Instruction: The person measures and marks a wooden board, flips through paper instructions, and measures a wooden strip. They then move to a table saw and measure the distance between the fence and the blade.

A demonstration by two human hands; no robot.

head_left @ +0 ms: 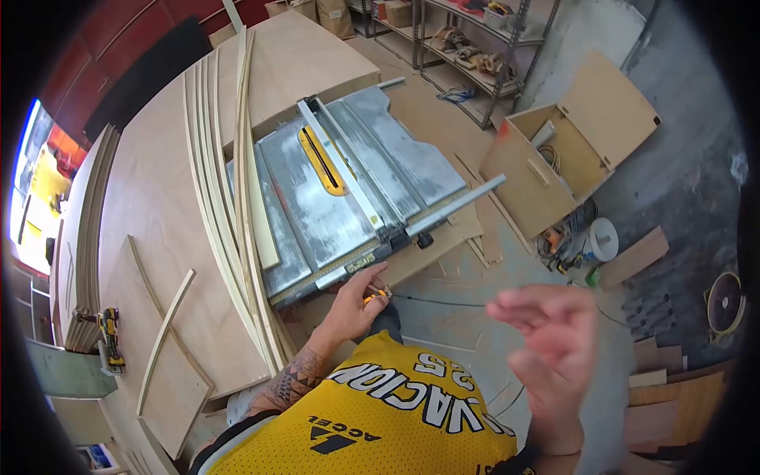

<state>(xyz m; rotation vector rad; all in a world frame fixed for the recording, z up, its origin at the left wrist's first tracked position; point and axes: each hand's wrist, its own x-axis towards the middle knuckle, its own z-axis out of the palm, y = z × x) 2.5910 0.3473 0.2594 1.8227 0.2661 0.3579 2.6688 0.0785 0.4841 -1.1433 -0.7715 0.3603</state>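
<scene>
My left hand [358, 305] is closed around what looks like a small orange-yellow tape measure [374, 299], mostly covered by the fingers. It is just in front of the table saw [317, 229], close to the front rail. The saw has a grey, worn top, a yellow insert [323, 162] with a dark slot, and a metal fence [342, 162] lying across it. Raised at the right, my right hand [554, 340] is slightly blurred, its fingers together and bent, the thumb apart. Nothing shows in it.
Long thin wood strips [207, 170] lie on the large plywood table [146, 182] left of the saw. A yellow cordless tool [111, 340] sits at the left edge. An open wooden box [526, 170], a white bucket [603, 240] and a cable [443, 302] are to the right.
</scene>
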